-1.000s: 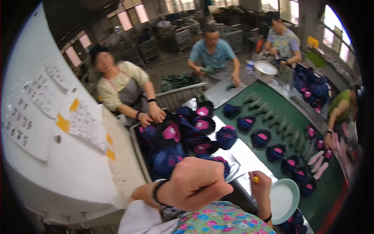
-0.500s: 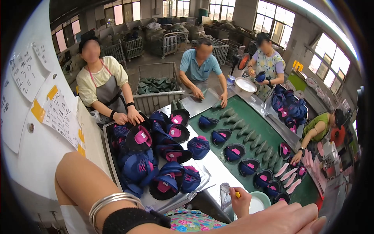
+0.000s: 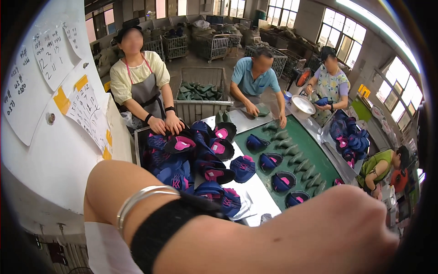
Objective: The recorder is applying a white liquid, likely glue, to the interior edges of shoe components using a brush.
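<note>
My left hand (image 3: 333,223) looms close in front, its forearm (image 3: 219,242) crossing the lower picture with silver bangles (image 3: 141,201) and a black wristband (image 3: 173,223). Its back and knuckles show, smeared by motion. The fingers are turned away, so I cannot tell what they do. My right hand is not in view. Beyond the arm, blue shoe uppers (image 3: 242,169) with pink linings heap up on a metal table. On the green belt (image 3: 269,205), a row of shoe uppers (image 3: 283,181) lies beside a row of dark green shoe lasts (image 3: 299,160).
Across the table a person in a yellow top (image 3: 141,82) has both hands on the pile. A person in a blue shirt (image 3: 255,77) handles the lasts; two more people work at the right. A wheeled cage (image 3: 203,109) holds lasts. A white panel (image 3: 59,91) stands left.
My left hand and forearm have risen and now cover the belt's near end. My right hand, earlier holding a yellow-handled tool by a pale green bowl, is gone from view. The whole view has shifted.
</note>
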The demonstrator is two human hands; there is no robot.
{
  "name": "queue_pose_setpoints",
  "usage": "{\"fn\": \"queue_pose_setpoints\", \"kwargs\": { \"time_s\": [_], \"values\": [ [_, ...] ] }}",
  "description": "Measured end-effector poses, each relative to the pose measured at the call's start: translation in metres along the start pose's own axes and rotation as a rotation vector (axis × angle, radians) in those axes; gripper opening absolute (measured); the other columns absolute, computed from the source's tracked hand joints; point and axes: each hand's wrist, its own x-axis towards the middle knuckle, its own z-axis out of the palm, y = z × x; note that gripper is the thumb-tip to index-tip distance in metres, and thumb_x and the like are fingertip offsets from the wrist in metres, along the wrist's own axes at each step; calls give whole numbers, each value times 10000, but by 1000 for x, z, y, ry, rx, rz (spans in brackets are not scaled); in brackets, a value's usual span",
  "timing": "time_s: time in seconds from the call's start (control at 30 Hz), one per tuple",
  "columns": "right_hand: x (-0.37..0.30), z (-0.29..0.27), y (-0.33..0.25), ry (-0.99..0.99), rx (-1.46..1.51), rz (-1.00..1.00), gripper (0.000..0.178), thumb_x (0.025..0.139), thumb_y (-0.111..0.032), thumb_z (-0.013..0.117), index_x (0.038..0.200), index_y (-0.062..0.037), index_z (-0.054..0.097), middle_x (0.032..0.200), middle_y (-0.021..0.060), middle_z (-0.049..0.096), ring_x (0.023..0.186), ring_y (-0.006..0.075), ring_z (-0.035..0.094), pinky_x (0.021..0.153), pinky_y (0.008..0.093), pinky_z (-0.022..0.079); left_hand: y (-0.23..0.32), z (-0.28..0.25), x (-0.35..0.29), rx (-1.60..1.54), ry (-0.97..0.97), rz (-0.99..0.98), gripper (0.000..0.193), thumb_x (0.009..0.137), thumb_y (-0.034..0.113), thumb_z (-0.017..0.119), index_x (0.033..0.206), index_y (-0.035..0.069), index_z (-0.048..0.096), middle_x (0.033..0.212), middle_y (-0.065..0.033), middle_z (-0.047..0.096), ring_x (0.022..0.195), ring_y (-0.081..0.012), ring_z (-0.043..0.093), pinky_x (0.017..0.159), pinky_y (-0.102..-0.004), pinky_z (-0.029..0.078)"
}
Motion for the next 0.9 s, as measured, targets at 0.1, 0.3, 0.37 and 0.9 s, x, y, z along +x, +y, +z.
{"fn": "queue_pose_setpoints", "kwargs": {
  "time_s": [0.1,0.3,0.37,0.9],
  "values": [
    [-2,-1,-2,39,-34,5,149,873,-172,765,890,-28,735,757,156,710,670,292,679,661,365,531,4,-2,-8,123,14,0,337,976,301,625,765,55,531,706,-74,508,645,-213,485,610,-335,380],
    [2,-8,-17,-45,84,-49,121,881,-118,738,846,-4,719,717,130,694,618,271,654,623,342,501,15,-17,-27,321,6,-3,375,950,304,664,706,59,518,669,-65,504,586,-209,479,554,-333,370],
    [3,-8,-20,-49,97,0,123,883,-117,731,846,-1,714,712,138,685,606,275,644,603,336,482,21,-20,-31,363,9,-3,389,941,305,677,686,60,513,657,-62,503,566,-208,477,535,-332,367],
    [3,-3,-29,-66,77,-10,140,877,-109,738,829,12,687,700,147,666,600,289,636,583,354,478,-13,9,-55,838,700,205,212,756,222,784,892,80,706,862,-54,698,617,-161,573,424,-216,426]
  ]
}}
